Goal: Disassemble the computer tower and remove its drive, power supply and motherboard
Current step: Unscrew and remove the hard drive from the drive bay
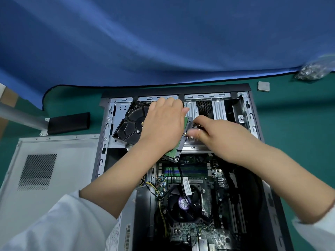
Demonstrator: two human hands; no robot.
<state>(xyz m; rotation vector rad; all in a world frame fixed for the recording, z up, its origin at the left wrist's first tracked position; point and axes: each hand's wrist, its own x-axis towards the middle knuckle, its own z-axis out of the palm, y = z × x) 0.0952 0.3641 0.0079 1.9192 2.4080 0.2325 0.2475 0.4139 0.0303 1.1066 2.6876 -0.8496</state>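
Note:
The open computer tower (256, 124) lies on its side on the green mat. A black hard drive (131, 122) sits tilted, circuit board up, over the drive cage at the far left. My left hand (163, 125) lies on top of the drive, gripping its far edge. At the drive's right end, my right hand (208, 132) pinches a connector; the fingertips are blurred. Below the hands lies the motherboard (208, 182) with its round CPU fan (184, 203). The power supply (143, 214) sits low at the left inside the case.
The removed grey side panel (54, 163) lies left of the tower. A black block on a metal bracket (68, 123) lies behind it. A blue cloth (163, 42) covers the far side. A small grey square (263, 86) and a clear bag of screws (313, 70) lie at far right.

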